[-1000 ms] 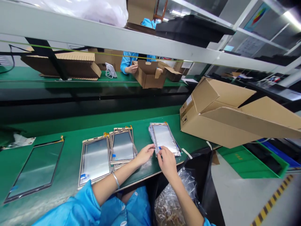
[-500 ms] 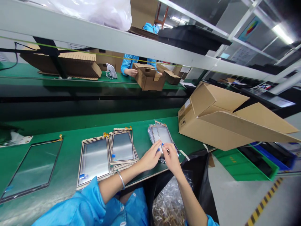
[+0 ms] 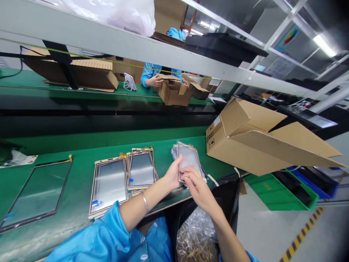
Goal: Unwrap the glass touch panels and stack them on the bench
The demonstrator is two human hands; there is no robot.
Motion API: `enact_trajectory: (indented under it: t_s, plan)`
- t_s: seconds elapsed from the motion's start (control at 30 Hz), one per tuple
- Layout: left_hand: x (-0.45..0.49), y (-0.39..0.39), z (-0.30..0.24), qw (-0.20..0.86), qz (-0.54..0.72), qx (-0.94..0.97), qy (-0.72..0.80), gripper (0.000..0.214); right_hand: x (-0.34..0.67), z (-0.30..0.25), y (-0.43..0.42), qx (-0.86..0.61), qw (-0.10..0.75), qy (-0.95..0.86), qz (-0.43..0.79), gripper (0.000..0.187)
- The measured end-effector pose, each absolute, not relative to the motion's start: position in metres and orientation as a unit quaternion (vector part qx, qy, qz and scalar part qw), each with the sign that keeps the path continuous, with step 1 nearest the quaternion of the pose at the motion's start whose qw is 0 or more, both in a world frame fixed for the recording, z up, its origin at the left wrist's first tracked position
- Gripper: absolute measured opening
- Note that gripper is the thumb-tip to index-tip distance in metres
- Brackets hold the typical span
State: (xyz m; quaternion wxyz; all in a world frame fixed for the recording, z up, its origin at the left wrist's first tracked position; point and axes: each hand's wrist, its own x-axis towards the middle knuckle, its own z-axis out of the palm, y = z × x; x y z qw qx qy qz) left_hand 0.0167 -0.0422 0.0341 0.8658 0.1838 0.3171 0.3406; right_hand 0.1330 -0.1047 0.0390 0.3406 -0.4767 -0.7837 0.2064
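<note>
A glass touch panel (image 3: 190,156) with a thin frame is tilted up over a stack of similar panels at the middle right of the bench. My left hand (image 3: 173,174) grips its lower left edge, thumb along the side and the other fingers mostly hidden. At the panel's lower edge, my right hand (image 3: 198,187) has its fingers bent and pressed together on the surface; whatever is between the fingertips cannot be made out. Left of my hands lie overlapping panels (image 3: 142,169) and a larger panel (image 3: 109,185), both with blue tabs. Farther left is a dark-framed panel (image 3: 39,193).
An open cardboard box (image 3: 245,145) stands at the bench's right end. Below the front edge hangs a black bag (image 3: 229,193) holding clear plastic (image 3: 196,236). Green (image 3: 283,193) and blue (image 3: 324,185) bins are at right. Across the bench, a person handles a carton (image 3: 174,92).
My left hand has shifted left onto the panel's side edge, and the panel is now raised and tilted. My right hand has moved slightly lower. The person opposite has moved a hand onto the carton's top.
</note>
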Motion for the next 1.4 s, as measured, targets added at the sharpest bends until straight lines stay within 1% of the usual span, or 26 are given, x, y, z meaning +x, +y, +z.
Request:
enact_trajectory:
  t_s: [0.07,0.17,0.27,0.37,0.47,0.53,0.57,0.63,0.7,0.73,0.77,0.83,0.97,1.03,1.1,1.17,1.3,1.4]
  plan:
    - [0.005,-0.048,0.043,0.872,0.351,0.153,0.305,0.074,0.133,0.046,-0.110,-0.434,0.308,-0.831,0.160,0.023]
    - [-0.013,-0.055,0.055,0.871,0.368,0.121,0.301,0.073,0.128,0.052,-0.115,-0.396,0.291,-0.870,0.037,0.033]
    - [-0.025,-0.060,0.062,0.860,0.392,0.101,0.310,0.076,0.117,0.056,-0.116,-0.373,0.276,-0.884,-0.065,0.032]
    - [-0.033,-0.064,0.065,0.845,0.416,0.093,0.324,0.077,0.107,0.060,-0.117,-0.354,0.251,-0.893,-0.116,0.029]
    - [-0.040,-0.068,0.065,0.833,0.431,0.099,0.332,0.077,0.099,0.062,-0.116,-0.346,0.232,-0.900,-0.127,0.028]
    - [-0.044,-0.071,0.064,0.828,0.440,0.115,0.329,0.079,0.093,0.062,-0.115,-0.360,0.252,-0.894,-0.088,0.027]
    - [-0.045,-0.073,0.062,0.824,0.446,0.127,0.327,0.079,0.089,0.061,-0.113,-0.374,0.277,-0.884,-0.040,0.026]
    - [-0.048,-0.076,0.057,0.814,0.456,0.158,0.324,0.081,0.084,0.058,-0.105,-0.412,0.346,-0.834,0.122,0.023]
    - [-0.052,-0.079,0.051,0.804,0.459,0.194,0.325,0.086,0.087,0.057,-0.090,-0.448,0.430,-0.719,0.311,0.015]
    - [-0.055,-0.081,0.048,0.801,0.456,0.212,0.325,0.086,0.094,0.057,-0.080,-0.461,0.470,-0.651,0.379,0.012]
    - [-0.060,-0.083,0.044,0.800,0.450,0.229,0.325,0.083,0.105,0.060,-0.069,-0.469,0.509,-0.589,0.417,0.012]
    - [-0.074,-0.088,0.038,0.800,0.435,0.257,0.324,0.070,0.140,0.068,-0.046,-0.478,0.585,-0.508,0.413,0.012]
    - [-0.105,-0.104,0.026,0.786,0.427,0.288,0.340,0.055,0.221,0.090,-0.021,-0.481,0.722,-0.410,0.281,0.020]
    - [-0.115,-0.112,0.022,0.774,0.435,0.295,0.352,0.048,0.238,0.092,-0.024,-0.475,0.765,-0.376,0.221,0.020]
    - [-0.117,-0.117,0.019,0.764,0.440,0.300,0.363,0.041,0.227,0.085,-0.033,-0.473,0.773,-0.370,0.207,0.014]
    - [-0.114,-0.121,0.018,0.760,0.439,0.306,0.370,0.040,0.195,0.073,-0.045,-0.477,0.744,-0.393,0.252,0.011]
    - [-0.109,-0.126,0.020,0.738,0.437,0.335,0.390,0.045,0.121,0.060,-0.065,-0.466,0.639,-0.441,0.424,0.032]
    - [-0.113,-0.127,0.020,0.708,0.445,0.360,0.413,0.045,0.097,0.069,-0.073,-0.430,0.597,-0.422,0.529,0.045]
